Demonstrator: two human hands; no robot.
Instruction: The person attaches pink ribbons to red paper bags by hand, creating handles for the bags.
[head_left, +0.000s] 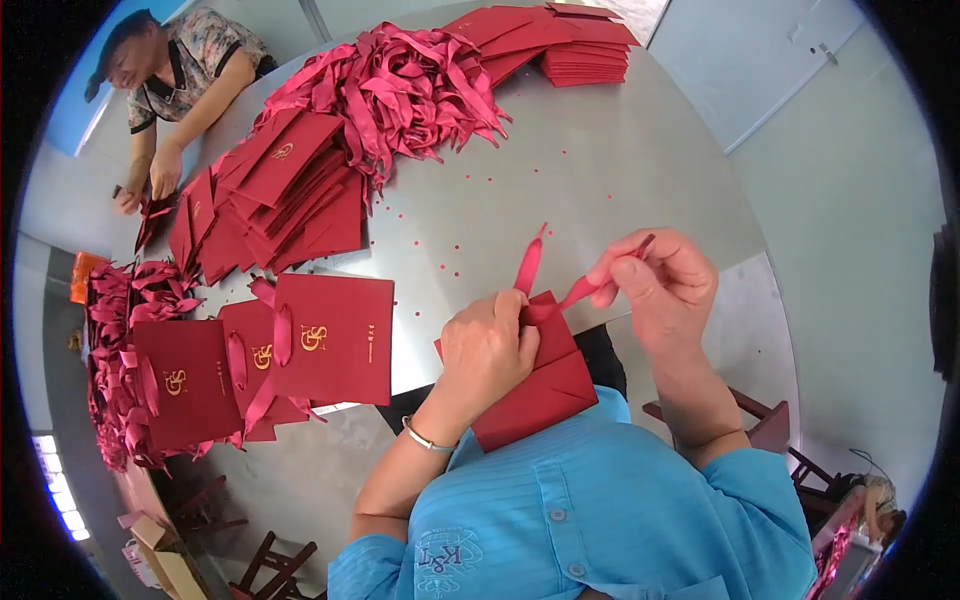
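A red paper gift bag [535, 400] rests against my body at the table's edge, its folded bottom turned toward me. My left hand [487, 345] is closed on the bag's upper end. From beside its fingers a pink ribbon [530, 264] sticks up, with its tapered end free. To the right, my right hand [660, 285] pinches the other end of the ribbon between thumb and fingers and holds it taut away from the bag. Where the ribbon passes through the bag is hidden by my left hand.
Finished-looking red bags with ribbon handles [335, 340] lie at the left. A stack of flat bags [290, 200], a heap of pink ribbons [400, 90] and more bags [585, 55] line the far side. Small red dots dot the table [640, 150]. Another person [190, 80] works at upper left.
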